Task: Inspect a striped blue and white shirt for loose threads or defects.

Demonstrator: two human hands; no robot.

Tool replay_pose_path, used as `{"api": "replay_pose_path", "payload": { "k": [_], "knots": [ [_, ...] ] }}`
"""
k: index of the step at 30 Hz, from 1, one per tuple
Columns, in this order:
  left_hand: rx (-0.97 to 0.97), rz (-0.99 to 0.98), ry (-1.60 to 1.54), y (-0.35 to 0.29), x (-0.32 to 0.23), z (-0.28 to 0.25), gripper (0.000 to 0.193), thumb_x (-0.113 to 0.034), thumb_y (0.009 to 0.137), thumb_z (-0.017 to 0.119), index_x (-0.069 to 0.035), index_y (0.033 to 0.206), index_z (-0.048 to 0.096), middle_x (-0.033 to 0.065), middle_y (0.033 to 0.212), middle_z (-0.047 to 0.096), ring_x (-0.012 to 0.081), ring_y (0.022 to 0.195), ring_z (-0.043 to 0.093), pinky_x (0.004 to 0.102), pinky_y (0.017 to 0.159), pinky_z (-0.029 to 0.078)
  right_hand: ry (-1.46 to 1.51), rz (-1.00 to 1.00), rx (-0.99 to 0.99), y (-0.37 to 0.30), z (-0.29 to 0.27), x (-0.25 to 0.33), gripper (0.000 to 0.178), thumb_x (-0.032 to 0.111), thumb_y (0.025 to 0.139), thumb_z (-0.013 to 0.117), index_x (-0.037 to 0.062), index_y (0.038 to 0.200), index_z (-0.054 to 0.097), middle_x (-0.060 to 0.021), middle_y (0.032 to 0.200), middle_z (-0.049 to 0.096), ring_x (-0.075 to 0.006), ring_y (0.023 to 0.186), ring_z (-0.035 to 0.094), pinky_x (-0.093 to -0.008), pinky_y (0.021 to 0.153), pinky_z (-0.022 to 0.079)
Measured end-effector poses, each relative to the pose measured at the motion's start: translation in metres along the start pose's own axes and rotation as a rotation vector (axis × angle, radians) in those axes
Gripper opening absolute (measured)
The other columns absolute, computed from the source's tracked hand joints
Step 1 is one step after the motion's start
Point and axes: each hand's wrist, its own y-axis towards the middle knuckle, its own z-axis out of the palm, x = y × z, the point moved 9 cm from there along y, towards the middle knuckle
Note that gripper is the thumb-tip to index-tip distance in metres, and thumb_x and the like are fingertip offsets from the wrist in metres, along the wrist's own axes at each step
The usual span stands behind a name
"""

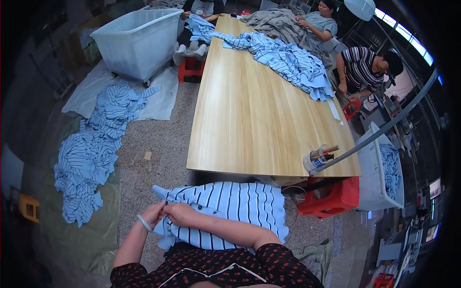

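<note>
A light blue knit garment [245, 204] with dark stripes and dark buttons lies across my lap, its scalloped edge to the right. At its left end my left hand [151, 214] is closed on the fabric. My right hand [178, 214] meets it there, fingers pinched on the same part of the garment. A small dark spot, perhaps a button, shows between the fingertips. My right forearm lies over the garment and hides part of it. Whether the fingers also hold something smaller, I cannot make out.
Ahead stands a wooden table [249, 110] with a pile of striped garments [293, 62] and a pen cup [314, 161]. More garments [91, 149] lie on floor sheets at left, near a wheeled white bin [139, 45]. A red stool [331, 197] and another bin [367, 177] stand right. Several people work farther off.
</note>
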Motion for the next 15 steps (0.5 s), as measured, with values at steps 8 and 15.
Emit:
{"api": "replay_pose_path", "payload": {
  "k": [8,15],
  "knots": [
    [-0.057,-0.144,-0.065,0.028,0.016,0.008,0.038,-0.047,0.085,0.046,-0.010,0.084,0.057,0.0030,0.073,0.059,0.0115,0.059,0.058,0.0231,0.046,0.047,-0.023,-0.023,-0.044,-0.007,0.009,0.007,0.010,0.005,0.070,0.049,0.0054,0.076,0.057,-0.0173,0.077,0.059,-0.0340,0.070,0.059,-0.0426,0.061,0.048],
    [-0.092,-0.279,0.060,0.037,-0.007,0.004,0.058,-0.066,0.078,0.039,-0.010,0.070,0.051,0.0010,0.050,0.050,0.0110,0.037,0.045,0.0225,0.033,0.037,-0.245,-0.149,0.136,-0.015,0.023,0.026,0.005,0.005,0.069,0.051,0.0029,0.073,0.053,-0.0116,0.071,0.054,-0.0299,0.069,0.057,-0.0378,0.058,0.047]
  ]
}}
